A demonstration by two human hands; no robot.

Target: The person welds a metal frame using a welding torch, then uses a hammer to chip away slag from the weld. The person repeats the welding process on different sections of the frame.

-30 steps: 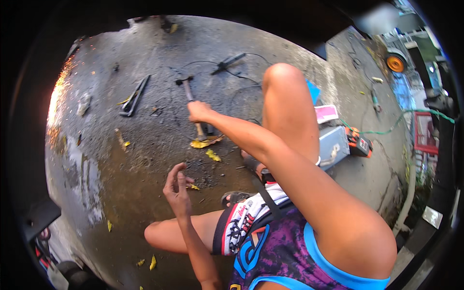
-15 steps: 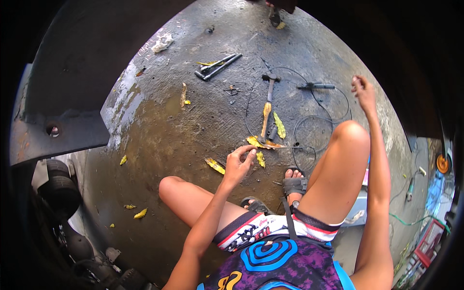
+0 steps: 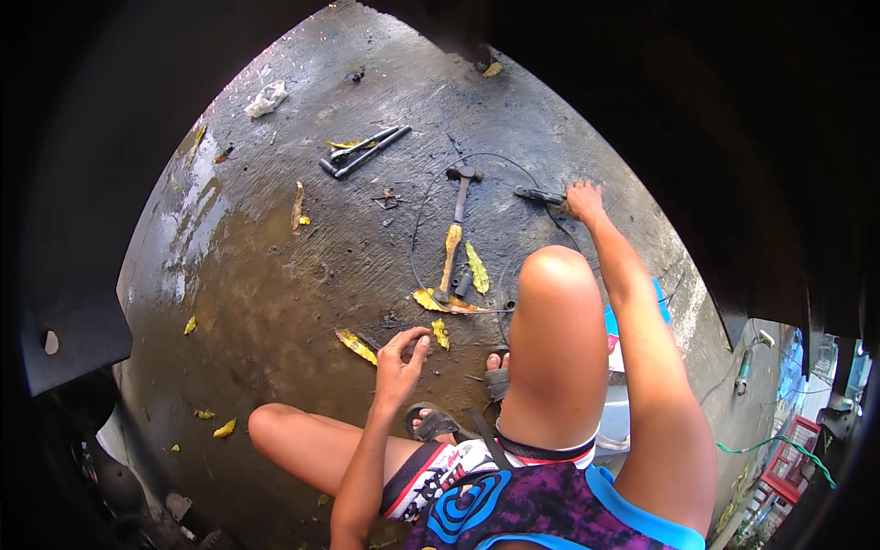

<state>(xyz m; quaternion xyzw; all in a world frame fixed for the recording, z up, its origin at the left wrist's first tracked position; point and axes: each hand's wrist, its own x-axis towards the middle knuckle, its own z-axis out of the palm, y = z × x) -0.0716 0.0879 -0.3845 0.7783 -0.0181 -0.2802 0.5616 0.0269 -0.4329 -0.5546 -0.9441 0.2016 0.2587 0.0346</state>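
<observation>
My right hand point(image 3: 584, 199) reaches forward to the floor, its fingers over the handle end of a dark electrode holder point(image 3: 539, 194) with a black cable point(image 3: 500, 156). Above the floor in front of my shins, my left hand point(image 3: 401, 360) is loosely closed, thumb near the forefinger; whether something small is in it I cannot make out. Between the hands lies a hammer point(image 3: 454, 229) with a dark head and a yellowish handle. A short dark tube point(image 3: 464, 282) rests beside the handle's near end.
Farther left lie dark metal bars point(image 3: 367, 151). Yellow leaves point(image 3: 357, 346) are scattered about, and a crumpled white bag point(image 3: 267, 99) lies at the far left. Dark panels point(image 3: 78, 339) flank both sides. A green cord point(image 3: 779, 442) and a red crate point(image 3: 790, 458) are at the right.
My right hand has come down from the air onto the electrode holder's handle. My left hand stays raised, loosely closed. The view has shifted, moving the floor items leftward.
</observation>
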